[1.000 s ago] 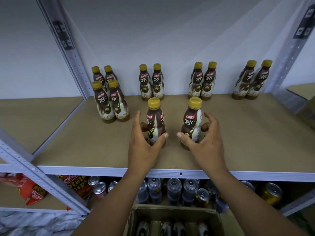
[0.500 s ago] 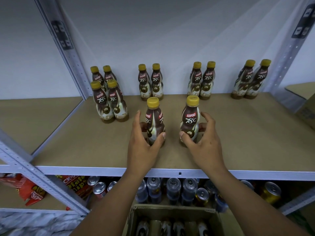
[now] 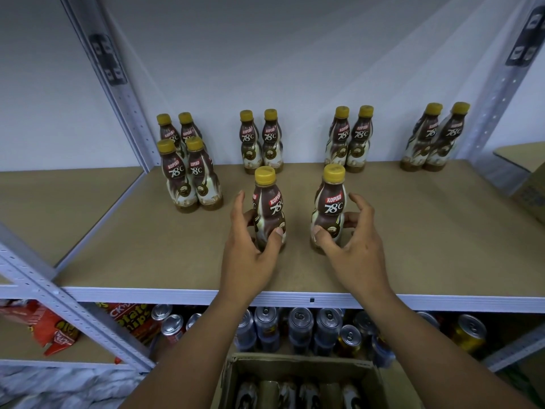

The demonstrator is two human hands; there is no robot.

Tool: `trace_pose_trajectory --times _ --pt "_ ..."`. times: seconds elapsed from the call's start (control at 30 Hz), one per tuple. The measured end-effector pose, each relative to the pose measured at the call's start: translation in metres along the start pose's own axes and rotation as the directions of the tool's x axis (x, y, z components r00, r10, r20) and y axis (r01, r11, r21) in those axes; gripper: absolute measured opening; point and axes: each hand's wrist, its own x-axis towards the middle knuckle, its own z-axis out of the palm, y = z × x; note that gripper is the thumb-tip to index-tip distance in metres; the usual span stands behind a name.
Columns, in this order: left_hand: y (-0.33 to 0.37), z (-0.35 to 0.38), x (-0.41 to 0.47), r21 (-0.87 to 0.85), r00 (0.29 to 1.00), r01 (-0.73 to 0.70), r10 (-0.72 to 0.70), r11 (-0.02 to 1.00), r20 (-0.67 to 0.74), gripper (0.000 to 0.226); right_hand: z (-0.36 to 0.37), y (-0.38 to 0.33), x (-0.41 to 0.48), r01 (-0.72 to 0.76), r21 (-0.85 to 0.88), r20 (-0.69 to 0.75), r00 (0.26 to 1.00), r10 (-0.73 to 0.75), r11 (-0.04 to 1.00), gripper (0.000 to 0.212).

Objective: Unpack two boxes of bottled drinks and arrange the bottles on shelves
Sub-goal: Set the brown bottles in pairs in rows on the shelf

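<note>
On the front half of the shelf (image 3: 413,246), the left hand (image 3: 250,249) is wrapped round the lower body of the left bottle (image 3: 269,202), with the thumb on the front and the fingers behind. The right hand (image 3: 354,249) is curled round the right bottle (image 3: 328,202). Its thumb is pressed low on the front, its fingers are behind, and the forefinger is lifted clear. Both bottles are stood upright, caps up, with a gap left between them. Straight beyond the left bottle a back pair (image 3: 261,143) is set near the wall, and the right bottle is placed off to that pair's right. A block of four (image 3: 188,166) at the left suggests the pattern: the two are probably to be slid back and brought together. More bottles are held in the open box (image 3: 295,363) below.
</note>
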Motion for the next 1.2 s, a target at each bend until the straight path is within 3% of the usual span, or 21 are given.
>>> trace_pose_trajectory --times 0.2,0.93,1.2 --pt "0.0015 0.0006 0.0017 0.007 0.999 0.017 -0.017 1.0 -0.038 0.102 0.0029 0.002 0.0011 0.016 -0.071 -0.03 0.999 -0.018 0.997 0.099" --pt "-0.0021 0.0032 0.0022 0.038 1.0 -0.011 0.011 0.999 0.002 0.092 0.0027 0.0 -0.0016 0.052 -0.055 0.007 0.999 -0.052 0.997 0.079" --pt "-0.0011 0.003 0.0026 -0.008 1.0 -0.003 0.003 1.0 0.02 0.09 0.0042 0.0001 -0.0005 0.038 -0.052 -0.012 0.999 -0.038 0.998 0.092"
